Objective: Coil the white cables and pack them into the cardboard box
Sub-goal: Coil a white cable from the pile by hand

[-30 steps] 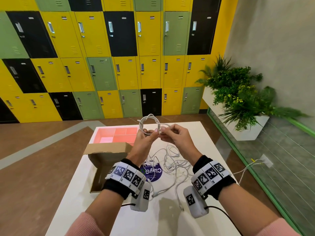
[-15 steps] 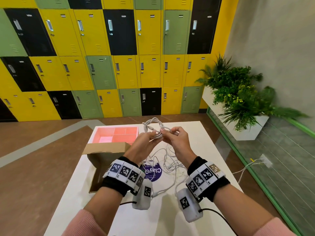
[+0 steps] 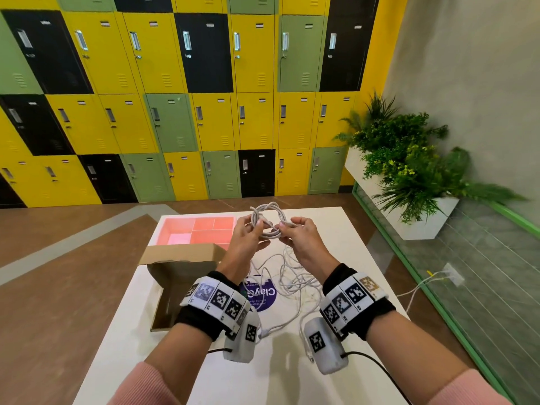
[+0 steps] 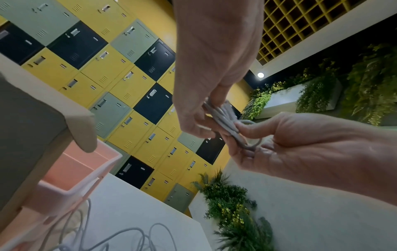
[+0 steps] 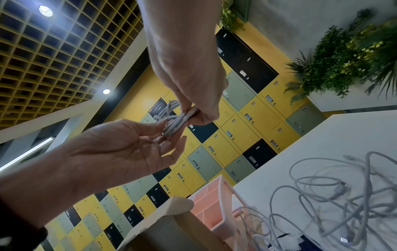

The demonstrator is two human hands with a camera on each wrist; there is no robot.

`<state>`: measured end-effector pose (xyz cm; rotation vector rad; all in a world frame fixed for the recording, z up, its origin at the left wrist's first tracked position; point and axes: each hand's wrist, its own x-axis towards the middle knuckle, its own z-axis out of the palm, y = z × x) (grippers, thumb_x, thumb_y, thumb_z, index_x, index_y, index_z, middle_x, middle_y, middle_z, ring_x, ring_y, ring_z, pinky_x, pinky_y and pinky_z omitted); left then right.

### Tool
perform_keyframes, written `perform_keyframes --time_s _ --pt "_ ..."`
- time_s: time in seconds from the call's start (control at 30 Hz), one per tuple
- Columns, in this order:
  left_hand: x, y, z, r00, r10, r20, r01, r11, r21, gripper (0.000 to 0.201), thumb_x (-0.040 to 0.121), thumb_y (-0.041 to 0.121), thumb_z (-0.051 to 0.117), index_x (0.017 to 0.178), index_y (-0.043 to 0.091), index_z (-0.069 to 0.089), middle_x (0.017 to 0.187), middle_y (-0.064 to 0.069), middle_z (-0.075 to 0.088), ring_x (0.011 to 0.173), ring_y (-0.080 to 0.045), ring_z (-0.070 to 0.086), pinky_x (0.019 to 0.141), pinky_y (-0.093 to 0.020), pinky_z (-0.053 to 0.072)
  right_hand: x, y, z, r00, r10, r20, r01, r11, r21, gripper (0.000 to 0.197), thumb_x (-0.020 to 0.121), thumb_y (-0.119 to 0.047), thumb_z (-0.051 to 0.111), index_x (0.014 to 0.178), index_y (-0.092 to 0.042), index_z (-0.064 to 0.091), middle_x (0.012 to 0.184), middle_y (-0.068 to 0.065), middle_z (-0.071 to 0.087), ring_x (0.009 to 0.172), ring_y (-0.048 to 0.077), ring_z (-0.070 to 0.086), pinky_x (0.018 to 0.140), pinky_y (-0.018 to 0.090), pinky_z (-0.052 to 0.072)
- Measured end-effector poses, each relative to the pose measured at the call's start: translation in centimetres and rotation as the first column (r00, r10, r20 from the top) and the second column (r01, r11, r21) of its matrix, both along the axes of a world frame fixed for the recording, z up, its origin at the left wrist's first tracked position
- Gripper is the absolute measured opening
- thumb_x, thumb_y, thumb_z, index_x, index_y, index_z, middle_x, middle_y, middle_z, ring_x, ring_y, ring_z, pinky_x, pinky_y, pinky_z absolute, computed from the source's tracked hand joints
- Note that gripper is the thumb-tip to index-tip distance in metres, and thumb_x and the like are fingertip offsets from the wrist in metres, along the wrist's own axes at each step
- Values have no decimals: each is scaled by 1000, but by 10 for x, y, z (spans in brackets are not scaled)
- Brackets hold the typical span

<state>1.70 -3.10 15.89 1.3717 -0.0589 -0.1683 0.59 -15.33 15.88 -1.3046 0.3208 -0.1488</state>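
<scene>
I hold a coiled white cable (image 3: 267, 219) up over the table's far half. My left hand (image 3: 257, 229) grips the coil's left side, thumb and fingers curled round its strands (image 4: 222, 117). My right hand (image 3: 285, 228) pinches the right side (image 5: 182, 118), and a plug end lies across the coil's middle. A tangle of loose white cables (image 3: 292, 283) lies on the table below my hands (image 5: 322, 195). The open cardboard box (image 3: 175, 293) stands left of my left wrist with its flap raised.
A pink divided tray (image 3: 181, 222) sits behind the box at the table's far left. A purple round sticker (image 3: 260, 296) lies under the loose cables. The white table (image 3: 204, 375) ends close on the right, beside a glass rail and a planter (image 3: 409, 171).
Both hands kept hold of the coil and drew slightly closer to me. The loop has tightened, and the cable's end now crosses its middle.
</scene>
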Motion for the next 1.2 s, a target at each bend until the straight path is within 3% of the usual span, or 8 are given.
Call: perform_keyframes --time_s 0.17,0.3,0.53,0.67,0.8,0.97,1.07,1.2 --pt "6 13 6 960 -279 19 278 960 43 16 102 14 39 98 13 54 93 -3 69 87 -16 68 80 -32 54 2 -2 -5 999 1 -50 -1 1000 -11 34 94 1 52 123 -1 35 112 19 55 81 14 58 66 23 47" --pt "13 20 8 934 -357 4 357 934 -1 6 97 9 49 97 8 55 98 -12 67 94 -24 66 80 -31 57 2 -4 -4 996 57 -64 -54 997 48 28 94 2 50 117 -7 36 96 11 58 79 13 57 68 25 45" --pt "8 19 -2 966 -249 71 247 968 33 33 74 -15 69 82 8 46 74 -9 63 71 -21 68 70 -31 56 1 3 5 986 159 -50 -160 987 -10 35 89 2 60 115 -5 38 91 12 57 69 14 57 57 21 46" --pt "7 18 -8 975 -218 51 216 976 30 22 77 -6 71 87 3 52 83 -12 64 80 -24 68 70 -25 55 1 0 7 982 176 -76 -190 939 -286 24 92 -2 56 112 -6 44 93 8 54 77 12 53 63 19 42" --pt "7 21 -6 983 -173 58 158 966 203 19 87 15 67 98 2 59 91 -8 63 82 -15 64 69 -18 51 -2 -5 8 970 214 -117 -244 854 -459 25 96 -12 50 119 -4 46 97 7 51 84 14 49 69 22 42" --pt "7 20 -2 988 -144 58 128 968 217 7 95 6 54 99 10 49 84 -6 56 73 -12 60 67 -23 51 -8 -1 15 930 320 -182 -366 748 -553 27 101 -18 41 124 -4 44 104 8 51 92 18 53 70 25 48" --pt "5 20 7 967 -255 -13 254 961 110 10 100 6 42 102 5 52 77 -5 50 67 -11 48 68 -26 43 -12 -1 21 909 361 -206 -414 736 -535 26 102 -17 38 124 -5 45 100 4 49 87 15 53 64 23 50" --pt "-1 27 17 892 -442 -93 426 892 -152 24 99 1 31 101 3 55 70 2 49 59 -8 38 66 -25 33 -19 -4 29 868 443 -224 -494 727 -477 16 103 -14 35 103 -14 51 87 4 46 75 12 50 70 30 54"
